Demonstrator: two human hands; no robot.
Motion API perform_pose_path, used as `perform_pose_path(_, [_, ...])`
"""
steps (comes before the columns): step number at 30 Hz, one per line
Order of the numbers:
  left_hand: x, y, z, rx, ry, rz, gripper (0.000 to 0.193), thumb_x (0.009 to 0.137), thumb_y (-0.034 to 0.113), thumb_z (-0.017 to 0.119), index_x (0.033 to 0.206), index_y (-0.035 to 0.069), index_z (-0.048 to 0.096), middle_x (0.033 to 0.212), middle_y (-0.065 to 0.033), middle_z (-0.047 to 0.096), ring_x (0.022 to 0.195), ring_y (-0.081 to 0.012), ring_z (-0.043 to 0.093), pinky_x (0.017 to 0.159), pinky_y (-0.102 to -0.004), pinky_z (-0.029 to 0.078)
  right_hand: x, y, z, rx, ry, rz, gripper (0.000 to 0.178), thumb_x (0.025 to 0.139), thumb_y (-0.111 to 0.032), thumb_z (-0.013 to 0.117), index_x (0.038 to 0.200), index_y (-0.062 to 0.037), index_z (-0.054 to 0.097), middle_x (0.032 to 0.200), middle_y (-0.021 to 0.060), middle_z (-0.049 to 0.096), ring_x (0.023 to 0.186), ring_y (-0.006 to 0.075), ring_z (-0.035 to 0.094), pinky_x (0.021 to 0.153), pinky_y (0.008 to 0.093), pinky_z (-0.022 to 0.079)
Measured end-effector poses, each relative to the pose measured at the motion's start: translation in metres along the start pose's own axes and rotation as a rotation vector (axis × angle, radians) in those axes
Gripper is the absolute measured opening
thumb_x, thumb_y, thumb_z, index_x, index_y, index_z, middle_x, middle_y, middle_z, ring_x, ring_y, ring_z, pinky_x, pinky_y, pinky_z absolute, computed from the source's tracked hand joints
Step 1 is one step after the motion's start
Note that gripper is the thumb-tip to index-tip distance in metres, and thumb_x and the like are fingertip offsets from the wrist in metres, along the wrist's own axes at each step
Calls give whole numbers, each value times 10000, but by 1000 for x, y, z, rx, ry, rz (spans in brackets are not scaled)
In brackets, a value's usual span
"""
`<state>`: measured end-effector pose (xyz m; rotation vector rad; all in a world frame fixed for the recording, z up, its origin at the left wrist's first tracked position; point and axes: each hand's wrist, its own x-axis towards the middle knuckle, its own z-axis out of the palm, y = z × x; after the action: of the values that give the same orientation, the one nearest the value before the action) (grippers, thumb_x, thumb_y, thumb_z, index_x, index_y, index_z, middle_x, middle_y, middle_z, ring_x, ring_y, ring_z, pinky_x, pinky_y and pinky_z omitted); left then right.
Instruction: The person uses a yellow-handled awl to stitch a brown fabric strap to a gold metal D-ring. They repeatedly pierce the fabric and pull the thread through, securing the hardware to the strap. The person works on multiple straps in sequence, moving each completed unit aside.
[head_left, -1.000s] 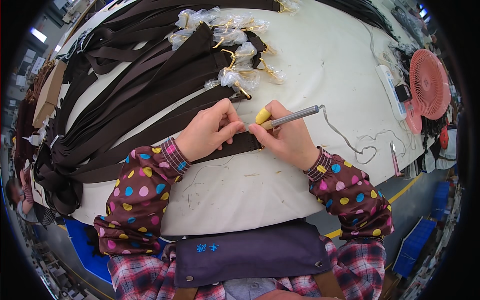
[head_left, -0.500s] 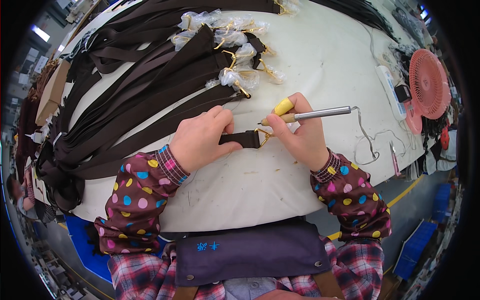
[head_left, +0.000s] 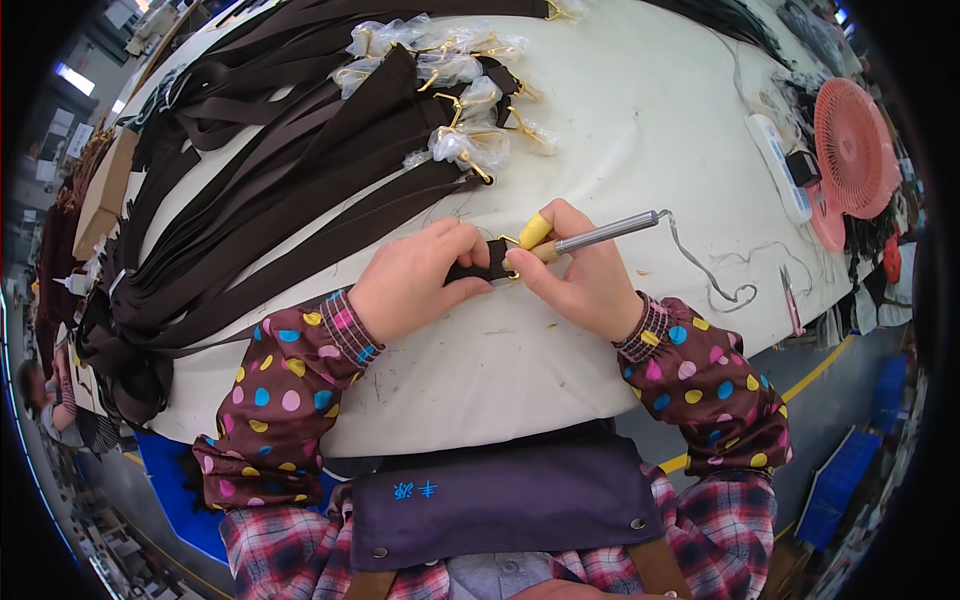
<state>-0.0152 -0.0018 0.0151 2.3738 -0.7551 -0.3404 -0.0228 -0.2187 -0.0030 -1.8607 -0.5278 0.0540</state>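
A dark brown webbing strap [head_left: 497,258] with a gold metal hook [head_left: 510,240] at its end lies between my hands. My left hand [head_left: 410,280] pinches the strap just behind the hook, fingers closed. In my right hand [head_left: 592,278] is a corded pen-shaped tool [head_left: 612,231] with a wooden grip and metal barrel. Its tip is at the strap end, hidden by my fingers. A yellow finger cover [head_left: 536,230] sits on one right finger. Beyond my hands lie many more dark straps [head_left: 330,190], their gold hooks wrapped in clear plastic [head_left: 468,148].
To the right are a pink fan [head_left: 852,148], a white power strip [head_left: 780,168] and small thread snips [head_left: 791,300] near the edge of the white table [head_left: 470,400]. The tool's cord [head_left: 690,265] trails right. A cardboard box [head_left: 108,185] stands at the left.
My right hand has moved slightly left, bringing the tool's tip onto the strap end by the hook. The strap end has shifted a little up and left.
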Motion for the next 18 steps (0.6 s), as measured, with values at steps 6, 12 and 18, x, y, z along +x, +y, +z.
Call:
perform_pose_path(6, [0,-12,0,-330,-51,-157,165,879,123,685,949,56,552,784,-24,564,663,-109,555,572,-280,447,3,6,2,-113,61,-94,226,819,-129,721,832,-28,519,699,85,604,633,200,579,582,308,438])
perform_pose_path(12, [0,-11,0,-708,-80,-293,97,983,118,557,986,44,493,966,-25,612,754,-42,539,606,-185,508,1,3,1,-158,16,-50,216,807,-156,738,835,-55,549,756,58,582,732,212,505,687,339,399])
perform_pose_path(18, [1,-12,2,-768,-70,-265,106,991,103,535,974,42,451,1004,-71,633,763,-46,557,619,-189,521,1,6,1,-246,12,-134,232,794,-165,745,833,-50,548,747,75,582,728,241,505,685,351,401])
